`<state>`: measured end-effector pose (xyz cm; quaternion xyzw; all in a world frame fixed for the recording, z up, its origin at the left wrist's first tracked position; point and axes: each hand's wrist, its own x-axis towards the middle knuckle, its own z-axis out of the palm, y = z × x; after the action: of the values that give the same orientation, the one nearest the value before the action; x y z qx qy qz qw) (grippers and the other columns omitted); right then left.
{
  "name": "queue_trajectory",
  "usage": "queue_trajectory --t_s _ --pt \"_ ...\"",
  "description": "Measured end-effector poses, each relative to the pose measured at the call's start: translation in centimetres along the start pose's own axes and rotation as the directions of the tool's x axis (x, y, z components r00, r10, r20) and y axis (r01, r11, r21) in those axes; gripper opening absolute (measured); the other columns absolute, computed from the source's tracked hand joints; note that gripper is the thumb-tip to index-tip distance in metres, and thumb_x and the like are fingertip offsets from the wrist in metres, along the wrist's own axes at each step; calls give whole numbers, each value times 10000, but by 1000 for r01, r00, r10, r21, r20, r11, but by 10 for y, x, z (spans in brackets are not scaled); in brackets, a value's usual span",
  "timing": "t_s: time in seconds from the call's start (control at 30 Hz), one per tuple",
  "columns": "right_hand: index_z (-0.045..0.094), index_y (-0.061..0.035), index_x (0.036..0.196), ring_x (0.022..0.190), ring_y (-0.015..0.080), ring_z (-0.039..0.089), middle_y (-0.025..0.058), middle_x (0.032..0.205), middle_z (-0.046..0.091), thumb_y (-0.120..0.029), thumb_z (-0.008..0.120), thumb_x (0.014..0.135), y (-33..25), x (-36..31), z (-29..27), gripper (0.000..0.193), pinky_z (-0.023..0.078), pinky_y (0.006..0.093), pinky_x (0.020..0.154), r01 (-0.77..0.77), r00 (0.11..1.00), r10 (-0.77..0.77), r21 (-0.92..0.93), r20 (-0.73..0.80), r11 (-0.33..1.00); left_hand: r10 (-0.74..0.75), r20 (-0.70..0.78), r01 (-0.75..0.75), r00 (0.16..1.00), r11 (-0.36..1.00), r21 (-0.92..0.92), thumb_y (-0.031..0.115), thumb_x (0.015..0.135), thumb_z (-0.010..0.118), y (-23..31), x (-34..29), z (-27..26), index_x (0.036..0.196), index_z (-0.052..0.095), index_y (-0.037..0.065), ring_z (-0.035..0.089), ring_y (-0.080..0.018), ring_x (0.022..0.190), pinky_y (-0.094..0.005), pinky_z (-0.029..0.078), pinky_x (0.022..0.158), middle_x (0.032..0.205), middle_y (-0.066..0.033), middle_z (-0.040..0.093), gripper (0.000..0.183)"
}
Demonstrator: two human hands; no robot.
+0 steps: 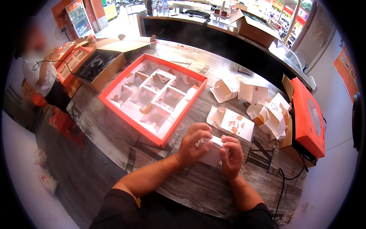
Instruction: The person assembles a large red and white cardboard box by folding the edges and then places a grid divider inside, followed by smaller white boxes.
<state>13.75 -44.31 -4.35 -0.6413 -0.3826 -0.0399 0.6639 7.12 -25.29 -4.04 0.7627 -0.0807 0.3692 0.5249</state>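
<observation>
Between my two hands is a small white cardboard box point(210, 157), held just above the near part of the table. My left hand point(193, 144) grips its left side, with the thumb and fingers at the upper edge. From the right, my right hand point(231, 155) closes on the same box, fingertips along its top. Just beyond my hands lies a white box with a brown print point(235, 124), its end flap raised. To the left sits a large red-rimmed tray point(152, 138) with white card dividers forming several compartments.
Several open white boxes point(253, 92) are spread at the right, beside a red case point(308, 118) with a black cord point(284, 177). An open brown carton point(103, 74) stands at the far left. A person point(42, 72) is beyond it. A counter point(228, 44) runs along the back.
</observation>
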Motion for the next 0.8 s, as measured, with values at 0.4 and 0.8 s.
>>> queue_trajectory --t_s 0.4,0.8 --pt "679 -41 1053 1150 292 675 173 1218 697 -117 746 980 1 2 -4 126 533 399 995 94 993 -86 -106 78 990 0 99 5 995 999 -54 189 911 827 -11 1 -10 959 674 82 634 -254 1045 -323 507 791 1186 -106 671 193" --pt "283 -11 1622 1272 247 585 159 1463 534 -38 766 912 30 -15 0 860 469 388 1115 -269 963 256 198 89 943 -44 73 53 996 990 -133 56 864 854 -20 4 -16 1135 553 75 565 -211 1234 -360 458 1089 1316 -137 561 405"
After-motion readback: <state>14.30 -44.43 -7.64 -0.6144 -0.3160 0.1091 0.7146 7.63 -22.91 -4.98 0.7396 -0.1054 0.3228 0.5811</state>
